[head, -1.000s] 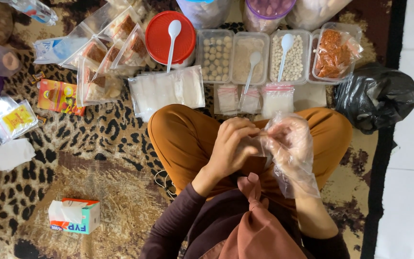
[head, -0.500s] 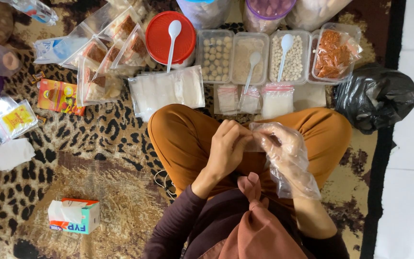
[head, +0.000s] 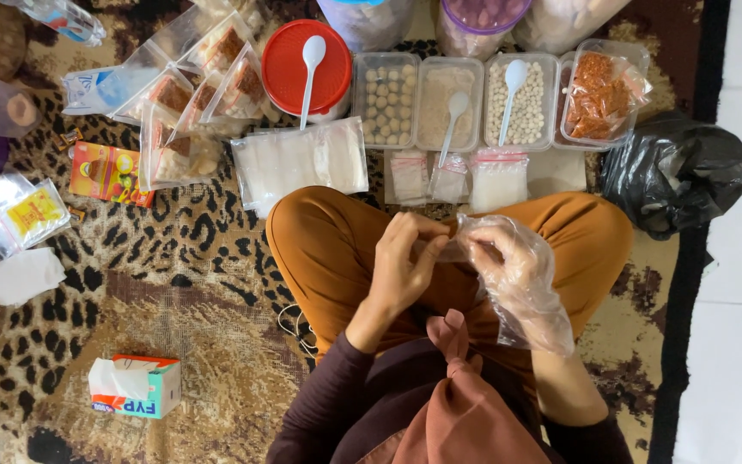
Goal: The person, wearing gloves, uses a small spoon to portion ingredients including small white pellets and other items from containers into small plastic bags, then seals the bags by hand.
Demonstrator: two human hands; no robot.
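I sit cross-legged in orange trousers on a leopard-print rug. My left hand (head: 401, 266) is bare. My right hand (head: 508, 258) wears a loose clear plastic glove. Both hands meet above my lap and pinch a small clear plastic bag (head: 448, 250) between their fingertips. What the bag holds is hidden by my fingers. Just beyond my knees lie small zip bags (head: 453, 176) and a stack of empty clear bags (head: 298, 163).
A row of clear containers (head: 386, 99) with balls, powder and orange-red flakes stands ahead, some with white spoons, beside a red-lidded tub (head: 307, 69). Filled packets (head: 191, 94) lie at the upper left, a black plastic bag (head: 676, 172) at the right, a tissue box (head: 135, 387) at the lower left.
My hands have stayed together over my lap. The fingers of both hands have shifted on the small bag, and the gloved hand has dropped slightly.
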